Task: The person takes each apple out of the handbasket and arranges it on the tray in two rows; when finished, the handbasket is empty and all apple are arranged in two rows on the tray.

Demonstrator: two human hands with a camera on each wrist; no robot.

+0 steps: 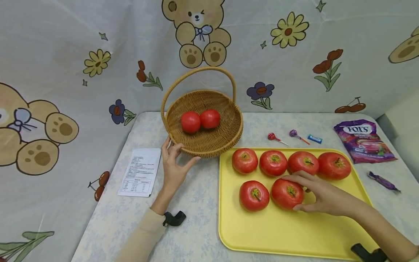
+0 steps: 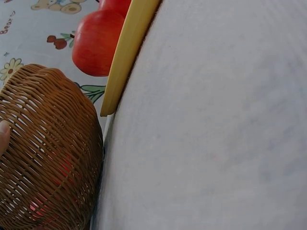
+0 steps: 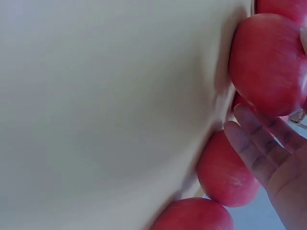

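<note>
A wicker basket (image 1: 209, 145) with a hoop handle holds two tomatoes (image 1: 199, 120) at the back of the table. My left hand (image 1: 175, 163) cups its near-left rim, fingers up the side and thumb along the front. The left wrist view shows the basket wall (image 2: 48, 153) with a fingertip (image 2: 3, 136) on it. A yellow tray (image 1: 281, 233) carries several tomatoes in two rows. My right hand (image 1: 309, 193) grips the front-right tomato (image 1: 283, 194), fingers over its top and thumb below. In the right wrist view the fingers (image 3: 256, 146) lie beside tomatoes (image 3: 268, 62).
A printed paper sheet (image 1: 139, 171) lies left of the basket. Behind the tray are two lollipops (image 1: 273, 137), a small blue candy (image 1: 315, 138) and a purple Fox's candy bag (image 1: 363, 142). A purple wrapped sweet (image 1: 381, 181) lies at the right. A bear-print cloth hangs behind.
</note>
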